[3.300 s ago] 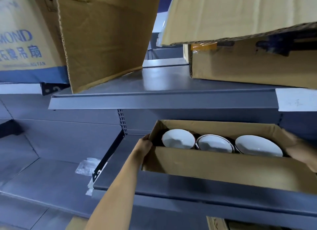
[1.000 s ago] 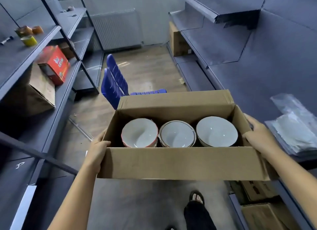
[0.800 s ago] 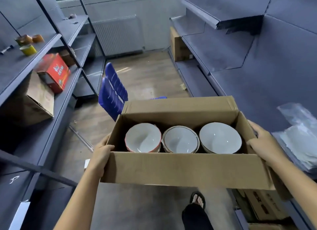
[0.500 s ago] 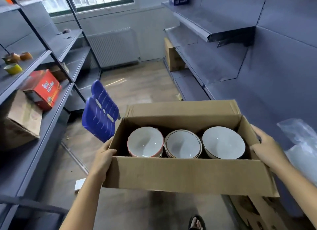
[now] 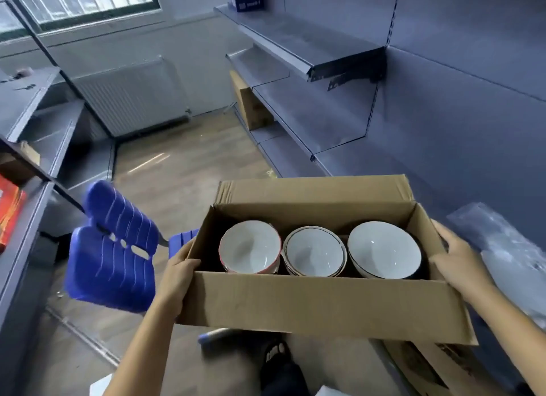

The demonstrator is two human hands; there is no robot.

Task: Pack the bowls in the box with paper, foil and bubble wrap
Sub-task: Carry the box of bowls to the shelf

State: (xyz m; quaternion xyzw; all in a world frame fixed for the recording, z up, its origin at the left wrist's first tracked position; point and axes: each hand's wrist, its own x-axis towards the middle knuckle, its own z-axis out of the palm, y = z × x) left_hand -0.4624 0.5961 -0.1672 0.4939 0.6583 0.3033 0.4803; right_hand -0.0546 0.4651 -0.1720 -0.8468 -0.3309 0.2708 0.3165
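Low in the centre of the frame, an open cardboard box [image 5: 322, 301] is carried in the air between two bare hands, above a wooden floor [image 5: 183, 171]. At the box's left end the left hand [image 5: 177, 274] grips the near corner, its thumb hooked over the rim and the other fingers hidden behind the end wall. At the right end the right hand [image 5: 461, 265] lies flat against the outer wall, fingers [image 5: 444, 233] together and reaching along the top edge. Inside, three white bowls stand upright in a row, rims nearly touching: a red-rimmed bowl [image 5: 249, 246] at the left, a thin-lined bowl [image 5: 314, 252] in the middle, and a dark-rimmed bowl [image 5: 384, 249] at the right. The far flap stands raised; the near flap hangs down. A blue plastic chair [image 5: 112, 248] sits just left of the left hand. Grey shelves [image 5: 298, 41] run up the right side, with clear plastic wrap [image 5: 508, 248] near the right hand. Open floor stretches toward the radiator [image 5: 130, 97] at upper left.
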